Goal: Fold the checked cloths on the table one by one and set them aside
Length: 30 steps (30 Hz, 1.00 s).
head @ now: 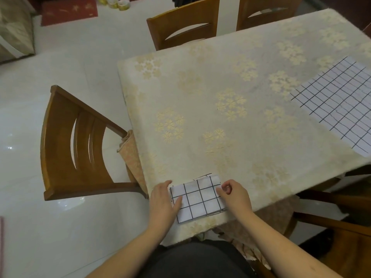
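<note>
Head view looks down on a worktop (230, 81) covered by a cream cloth with gold flower clusters, with wooden chairs (80, 145) pushed in around it. At the lower centre of the frame, close to the near edge, lies a folded checked cloth (197, 198), a small thick rectangle with black grid lines on white. The left hand (163, 199) lies flat and open along its left edge, fingers resting on the fabric, apparently to pin the layers so they do not spring apart. The right hand (233, 194) is at the right edge with fingers curled, thumb and forefinger seemingly pinching the top corner; the hold looks meant to square up the layers or lift the bundle. Folding of this piece looks nearly finished, with setting it aside likely next. At the right edge of the frame, well apart, a second checked cloth (337, 101) lies spread out flat, still unfolded, presumably waiting its turn.
</note>
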{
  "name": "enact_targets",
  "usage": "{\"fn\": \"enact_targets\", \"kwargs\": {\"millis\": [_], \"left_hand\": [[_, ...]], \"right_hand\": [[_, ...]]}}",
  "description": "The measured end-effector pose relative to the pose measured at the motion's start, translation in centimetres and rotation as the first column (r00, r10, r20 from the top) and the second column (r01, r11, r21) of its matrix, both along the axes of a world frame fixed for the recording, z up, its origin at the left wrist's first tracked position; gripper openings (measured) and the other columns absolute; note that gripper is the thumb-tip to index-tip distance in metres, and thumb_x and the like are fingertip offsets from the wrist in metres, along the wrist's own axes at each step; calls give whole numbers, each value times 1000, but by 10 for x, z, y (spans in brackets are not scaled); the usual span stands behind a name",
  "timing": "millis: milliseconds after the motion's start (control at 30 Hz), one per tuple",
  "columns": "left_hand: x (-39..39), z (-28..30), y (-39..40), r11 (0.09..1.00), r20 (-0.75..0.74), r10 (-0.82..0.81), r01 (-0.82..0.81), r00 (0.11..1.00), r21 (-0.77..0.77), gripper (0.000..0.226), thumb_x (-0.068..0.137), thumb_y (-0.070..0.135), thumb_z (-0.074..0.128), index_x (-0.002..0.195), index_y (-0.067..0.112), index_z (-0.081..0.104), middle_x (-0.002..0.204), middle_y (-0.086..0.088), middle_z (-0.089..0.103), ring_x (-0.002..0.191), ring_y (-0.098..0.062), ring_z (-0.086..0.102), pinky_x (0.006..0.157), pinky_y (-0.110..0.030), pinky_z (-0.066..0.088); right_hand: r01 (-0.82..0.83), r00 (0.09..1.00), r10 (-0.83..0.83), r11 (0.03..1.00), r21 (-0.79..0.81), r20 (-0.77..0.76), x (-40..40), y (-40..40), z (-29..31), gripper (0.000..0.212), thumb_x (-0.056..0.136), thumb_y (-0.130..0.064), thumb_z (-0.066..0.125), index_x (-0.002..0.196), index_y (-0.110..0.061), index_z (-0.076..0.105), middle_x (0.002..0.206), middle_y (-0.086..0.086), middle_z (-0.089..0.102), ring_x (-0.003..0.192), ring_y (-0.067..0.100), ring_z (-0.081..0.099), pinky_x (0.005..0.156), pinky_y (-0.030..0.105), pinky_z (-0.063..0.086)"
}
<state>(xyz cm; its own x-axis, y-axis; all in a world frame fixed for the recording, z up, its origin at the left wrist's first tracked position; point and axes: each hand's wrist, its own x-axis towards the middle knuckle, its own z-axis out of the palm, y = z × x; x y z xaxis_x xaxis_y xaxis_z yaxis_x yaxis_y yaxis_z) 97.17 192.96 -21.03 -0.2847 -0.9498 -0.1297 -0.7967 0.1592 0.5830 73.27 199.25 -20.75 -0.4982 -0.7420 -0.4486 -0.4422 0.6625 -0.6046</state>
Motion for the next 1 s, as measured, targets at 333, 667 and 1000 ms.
{"fn": "enact_targets", "kwargs": {"millis": [333,667,1000], "left_hand": [[-5,-28,8,805,376,-557,593,740,24,76,95,61,31,153,14,17,161,-6,12,147,-22,15,115,-42,11],[-7,-33,3,791,373,-591,605,715,95,79,94,66,27,154,16,14,161,-8,10,148,-23,11,115,-40,13],[15,-34,0,844,404,-529,512,746,160,93,89,74,30,154,11,7,162,-9,4,149,-22,5,115,-38,9]], "right_hand": [[-563,726,468,825,-45,-504,36,-5,-5,53,92,-36,39,140,-15,47,143,4,50,132,21,46,111,40,33],[-663,605,696,709,239,-388,35,-4,-27,69,95,-51,36,152,-15,21,159,3,19,145,15,22,117,31,1],[-601,670,623,775,198,-404,34,-4,-33,79,95,-59,30,154,-17,0,161,2,-7,147,13,-11,117,27,-13]]}}
